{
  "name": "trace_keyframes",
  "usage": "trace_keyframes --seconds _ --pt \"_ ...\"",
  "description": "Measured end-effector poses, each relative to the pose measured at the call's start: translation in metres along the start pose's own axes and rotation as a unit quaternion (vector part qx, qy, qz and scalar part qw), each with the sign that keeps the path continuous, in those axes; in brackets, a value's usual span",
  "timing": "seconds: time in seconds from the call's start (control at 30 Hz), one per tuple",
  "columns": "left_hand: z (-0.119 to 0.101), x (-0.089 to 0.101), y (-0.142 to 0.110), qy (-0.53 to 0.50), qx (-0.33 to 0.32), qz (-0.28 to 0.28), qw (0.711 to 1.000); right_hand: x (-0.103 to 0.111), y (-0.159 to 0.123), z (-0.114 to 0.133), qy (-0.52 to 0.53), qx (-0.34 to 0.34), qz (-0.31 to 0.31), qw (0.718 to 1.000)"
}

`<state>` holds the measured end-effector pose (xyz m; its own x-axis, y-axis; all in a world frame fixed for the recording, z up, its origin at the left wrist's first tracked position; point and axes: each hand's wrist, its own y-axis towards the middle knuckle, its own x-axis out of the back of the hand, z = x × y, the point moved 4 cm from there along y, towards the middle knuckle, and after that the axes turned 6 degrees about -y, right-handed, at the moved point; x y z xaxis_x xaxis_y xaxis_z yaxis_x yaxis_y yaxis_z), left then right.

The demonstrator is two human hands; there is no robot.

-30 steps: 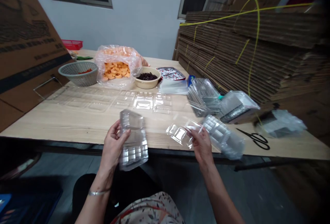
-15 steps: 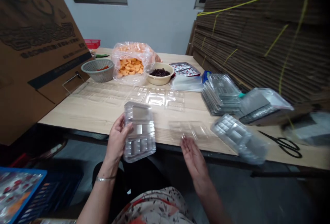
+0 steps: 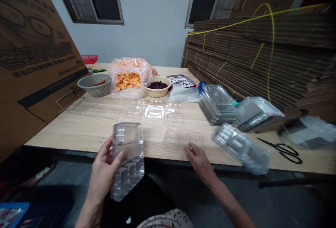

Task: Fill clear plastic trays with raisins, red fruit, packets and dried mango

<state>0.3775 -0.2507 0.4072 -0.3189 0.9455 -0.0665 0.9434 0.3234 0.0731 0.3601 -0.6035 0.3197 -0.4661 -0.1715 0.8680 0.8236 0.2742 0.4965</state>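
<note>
My left hand [image 3: 103, 170] grips a stack of clear plastic trays [image 3: 127, 158], held upright in front of the table's near edge, thumb on its face. My right hand [image 3: 198, 159] rests at the table edge with fingers stretched out, its tips touching a single clear tray [image 3: 182, 137] that lies flat on the wooden table [image 3: 86, 130]. A sleeve of stacked clear trays [image 3: 240, 147] lies on its side just right of that hand.
Clear trays [image 3: 154, 109] lie in a row across the middle. Behind stand a grey basket [image 3: 95, 84], a bag of orange pieces [image 3: 128, 77] and a bowl of dark pieces [image 3: 157, 86]. More tray stacks [image 3: 217, 104], scissors [image 3: 285, 149] and flat cardboard [image 3: 262, 53] are at the right.
My right hand has set the single clear tray down flat and now lies open at its edge. My left hand has lowered its stack slightly.
</note>
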Motion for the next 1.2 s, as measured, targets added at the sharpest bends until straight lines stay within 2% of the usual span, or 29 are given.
trace_keyframes --seconds 0.07,0.17,0.27,0.37,0.47,0.53,0.63,0.77,0.87,0.93,1.0,1.03,1.07,1.13,1.2 --pt "0.003 0.009 -0.003 0.006 0.014 -0.017 1.0 -0.005 -0.014 0.0 0.002 0.021 -0.003 1.0" --pt "0.006 0.022 -0.008 0.021 0.028 -0.046 0.998 0.001 -0.035 0.007 0.044 0.037 -0.015 0.998" --pt "0.009 0.028 -0.011 0.04 0.045 -0.05 0.997 0.013 -0.037 0.011 0.059 0.009 -0.057 0.997" --pt "0.009 0.026 -0.016 0.034 0.045 -0.036 0.998 0.019 -0.011 0.001 0.034 -0.064 -0.104 0.992" --pt "0.009 0.018 -0.021 0.005 0.031 -0.005 0.999 0.011 0.039 -0.018 0.002 -0.113 -0.107 0.988" --pt "0.009 0.014 -0.025 -0.003 0.027 0.013 1.0 -0.002 0.075 -0.031 -0.025 -0.133 -0.083 0.987" --pt "0.011 0.011 -0.031 0.001 0.024 0.038 0.999 -0.028 0.117 -0.051 -0.085 -0.157 -0.013 0.984" --pt "0.006 0.007 -0.036 0.001 0.003 0.076 0.997 -0.063 0.145 -0.075 -0.141 -0.172 0.088 0.971" --pt "0.001 0.004 -0.035 -0.008 -0.008 0.093 0.996 -0.078 0.154 -0.087 -0.116 -0.167 0.12 0.972" --pt "-0.002 0.001 -0.031 -0.014 -0.011 0.108 0.994 -0.074 0.159 -0.084 -0.054 -0.167 0.089 0.98" --pt "-0.005 -0.001 -0.027 -0.01 -0.021 0.123 0.992 -0.059 0.163 -0.069 0.083 -0.19 0.044 0.977" --pt "-0.007 -0.001 -0.024 0.003 -0.035 0.128 0.991 -0.048 0.164 -0.056 0.176 -0.206 0.033 0.962" --pt "-0.011 -0.001 -0.022 0.026 -0.059 0.133 0.989 -0.037 0.164 -0.04 0.287 -0.232 0.046 0.928" --pt "-0.023 -0.003 -0.02 0.095 -0.144 0.156 0.972 -0.015 0.164 0.001 0.488 -0.263 0.131 0.822" --pt "-0.038 -0.009 -0.021 0.169 -0.262 0.218 0.925 0.005 0.164 0.042 0.615 -0.267 0.232 0.705"
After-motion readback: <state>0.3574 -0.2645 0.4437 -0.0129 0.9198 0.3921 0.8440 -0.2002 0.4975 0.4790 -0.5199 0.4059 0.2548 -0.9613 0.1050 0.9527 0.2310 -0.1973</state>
